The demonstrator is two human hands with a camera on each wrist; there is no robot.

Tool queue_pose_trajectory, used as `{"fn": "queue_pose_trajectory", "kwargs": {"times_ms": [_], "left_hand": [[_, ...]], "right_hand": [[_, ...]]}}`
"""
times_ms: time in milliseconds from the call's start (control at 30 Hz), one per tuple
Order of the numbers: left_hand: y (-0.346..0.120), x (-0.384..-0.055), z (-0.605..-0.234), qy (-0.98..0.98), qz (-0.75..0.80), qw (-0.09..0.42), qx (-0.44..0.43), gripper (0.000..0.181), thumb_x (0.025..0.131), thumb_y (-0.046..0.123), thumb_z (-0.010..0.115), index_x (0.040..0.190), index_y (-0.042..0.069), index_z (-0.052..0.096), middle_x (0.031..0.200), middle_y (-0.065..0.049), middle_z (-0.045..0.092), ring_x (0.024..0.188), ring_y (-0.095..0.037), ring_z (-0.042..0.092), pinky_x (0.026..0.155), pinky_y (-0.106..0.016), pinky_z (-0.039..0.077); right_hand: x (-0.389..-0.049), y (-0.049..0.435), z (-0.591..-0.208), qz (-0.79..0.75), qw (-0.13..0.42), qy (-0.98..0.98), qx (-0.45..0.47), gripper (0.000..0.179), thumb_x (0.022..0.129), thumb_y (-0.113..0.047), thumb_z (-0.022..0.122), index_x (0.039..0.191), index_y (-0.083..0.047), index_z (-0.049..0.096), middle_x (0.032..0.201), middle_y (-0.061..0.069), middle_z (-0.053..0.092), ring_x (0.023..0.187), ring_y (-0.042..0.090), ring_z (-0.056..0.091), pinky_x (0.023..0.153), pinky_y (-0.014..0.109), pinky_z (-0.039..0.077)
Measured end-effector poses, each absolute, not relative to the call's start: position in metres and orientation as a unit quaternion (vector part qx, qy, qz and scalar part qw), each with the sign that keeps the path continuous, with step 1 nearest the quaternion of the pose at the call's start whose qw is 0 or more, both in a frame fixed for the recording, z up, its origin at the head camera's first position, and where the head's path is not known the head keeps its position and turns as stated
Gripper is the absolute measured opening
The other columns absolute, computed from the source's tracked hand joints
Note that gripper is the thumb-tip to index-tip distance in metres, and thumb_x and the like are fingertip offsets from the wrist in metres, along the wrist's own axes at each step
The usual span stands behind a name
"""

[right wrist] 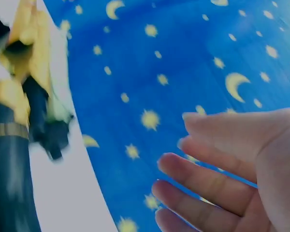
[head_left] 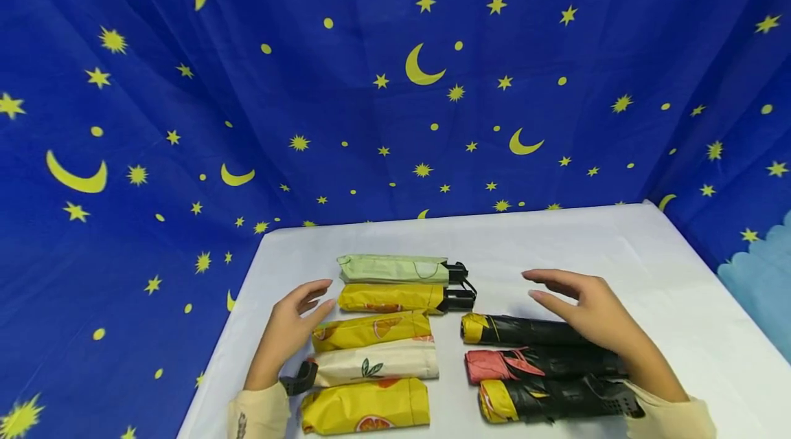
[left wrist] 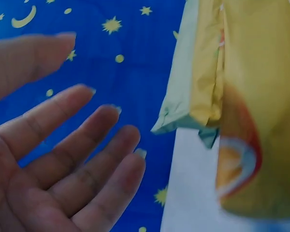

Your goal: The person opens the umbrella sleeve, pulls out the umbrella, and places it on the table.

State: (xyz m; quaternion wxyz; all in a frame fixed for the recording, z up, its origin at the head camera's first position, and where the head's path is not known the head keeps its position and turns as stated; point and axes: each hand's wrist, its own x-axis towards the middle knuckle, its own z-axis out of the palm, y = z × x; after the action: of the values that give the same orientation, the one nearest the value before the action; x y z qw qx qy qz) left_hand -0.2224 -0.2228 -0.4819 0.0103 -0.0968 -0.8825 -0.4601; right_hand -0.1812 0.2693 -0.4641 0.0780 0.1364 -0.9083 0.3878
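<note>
Several folded umbrellas lie in a column at the middle of the table. They are a light green one (head_left: pixel 392 268), a yellow one with a black handle (head_left: pixel 392 297), another yellow one (head_left: pixel 377 330), a cream one with a leaf print (head_left: pixel 395 362), and a yellow one with citrus slices (head_left: pixel 395 401). My left hand (head_left: pixel 290 322) is beside their left ends, fingers loosely bent, holding nothing. To the right are three black umbrellas: a yellow-ended one (head_left: pixel 525 330), a red-ended one (head_left: pixel 531 362) and another yellow-ended one (head_left: pixel 550 398). Above these hovers my right hand (head_left: pixel 593 308), empty, fingers extended, partly covering their right ends.
A white cloth covers the table (head_left: pixel 667 267). Behind it and along the sides hangs a blue curtain (head_left: pixel 346 109) with yellow moons and stars. Dark wrist straps, the left one (head_left: pixel 299 378) and the right one (head_left: pixel 618 398), overlap nearby umbrellas in the head view.
</note>
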Motion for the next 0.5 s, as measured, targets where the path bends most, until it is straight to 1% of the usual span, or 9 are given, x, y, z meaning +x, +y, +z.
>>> {"fn": "queue_pose_trajectory", "kwargs": {"times_ms": [100, 133, 200, 333, 400, 500], "left_hand": [[-0.212, -0.230, -0.488, -0.886, -0.457, 0.013, -0.082, 0.046, 0.098, 0.029, 0.073, 0.138, 0.009, 0.063, 0.140, -0.009, 0.061, 0.128, -0.030, 0.058, 0.105, -0.046, 0.050], [-0.209, -0.233, -0.491, -0.888, -0.454, 0.011, -0.074, 0.046, 0.098, 0.028, 0.073, 0.139, 0.009, 0.063, 0.140, -0.010, 0.061, 0.128, -0.031, 0.058, 0.105, -0.047, 0.050], [-0.203, -0.238, -0.497, -0.896, -0.440, 0.006, -0.056, 0.046, 0.098, 0.026, 0.072, 0.139, 0.009, 0.062, 0.141, -0.012, 0.060, 0.127, -0.032, 0.059, 0.103, -0.047, 0.051], [-0.196, -0.245, -0.509, -0.908, -0.418, -0.010, -0.031, 0.047, 0.099, 0.023, 0.071, 0.143, 0.008, 0.060, 0.143, -0.016, 0.058, 0.125, -0.036, 0.060, 0.100, -0.050, 0.052], [-0.193, -0.246, -0.514, -0.909, -0.416, -0.015, -0.031, 0.048, 0.099, 0.021, 0.071, 0.144, 0.007, 0.059, 0.142, -0.018, 0.059, 0.123, -0.037, 0.061, 0.099, -0.052, 0.052], [-0.190, -0.248, -0.520, -0.910, -0.411, -0.021, -0.047, 0.048, 0.098, 0.019, 0.072, 0.144, 0.008, 0.059, 0.141, -0.018, 0.059, 0.122, -0.035, 0.063, 0.099, -0.051, 0.053]], "right_hand": [[-0.201, 0.240, -0.473, 0.404, 0.073, -0.899, 0.151, 0.028, 0.097, -0.024, 0.073, 0.124, -0.014, 0.074, 0.120, 0.001, 0.073, 0.110, 0.022, 0.070, 0.092, 0.040, 0.058], [-0.208, 0.230, -0.477, 0.400, 0.070, -0.901, 0.151, 0.028, 0.096, -0.023, 0.075, 0.122, -0.012, 0.074, 0.118, 0.003, 0.074, 0.108, 0.024, 0.070, 0.091, 0.044, 0.058], [-0.219, 0.213, -0.488, 0.384, 0.058, -0.908, 0.155, 0.029, 0.095, -0.019, 0.076, 0.121, -0.007, 0.074, 0.116, 0.007, 0.074, 0.105, 0.028, 0.071, 0.088, 0.047, 0.059], [-0.235, 0.187, -0.509, 0.341, 0.020, -0.928, 0.148, 0.032, 0.093, -0.020, 0.077, 0.122, -0.006, 0.074, 0.117, 0.010, 0.073, 0.102, 0.029, 0.071, 0.086, 0.048, 0.059], [-0.239, 0.180, -0.518, 0.338, 0.006, -0.930, 0.144, 0.033, 0.092, -0.021, 0.078, 0.122, -0.007, 0.074, 0.118, 0.010, 0.073, 0.102, 0.030, 0.071, 0.086, 0.049, 0.059], [-0.243, 0.175, -0.530, 0.348, 0.001, -0.927, 0.142, 0.032, 0.090, -0.019, 0.080, 0.120, -0.008, 0.075, 0.119, 0.011, 0.073, 0.104, 0.030, 0.070, 0.088, 0.049, 0.058]]}}
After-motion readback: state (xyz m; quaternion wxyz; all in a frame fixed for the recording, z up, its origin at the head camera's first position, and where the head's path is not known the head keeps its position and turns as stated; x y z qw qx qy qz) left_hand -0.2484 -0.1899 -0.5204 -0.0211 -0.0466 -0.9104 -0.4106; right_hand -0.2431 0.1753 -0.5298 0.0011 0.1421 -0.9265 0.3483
